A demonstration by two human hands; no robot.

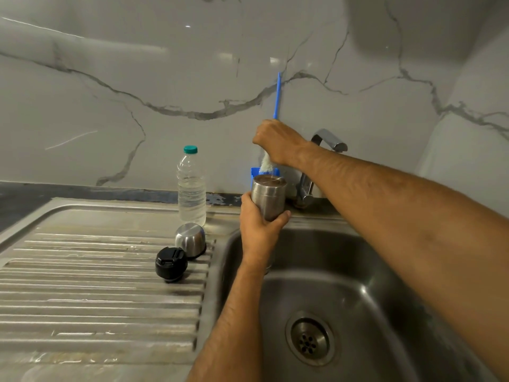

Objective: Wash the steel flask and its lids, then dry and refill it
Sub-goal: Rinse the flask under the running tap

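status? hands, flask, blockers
Left hand grips steel flask over sink. Right hand grips bottle brush, bristles at flask mouth. Both lids off, on drainboard. Nothing blocking.

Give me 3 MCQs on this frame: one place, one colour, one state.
1. Where do the two lids lie?
A. in the sink basin
B. on the ribbed drainboard
C. on the tap

2. What colour is the water bottle's cap?
A. red
B. white
C. teal

3. What is the right hand doing?
A. gripping the brush
B. resting open on the counter
C. turning the tap

Answers:
1 B: the steel lid and the black lid sit on the drainboard, left of the basin.
2 C: the water bottle has a teal cap.
3 A: the right hand grips the blue brush above the flask, which the left hand holds.
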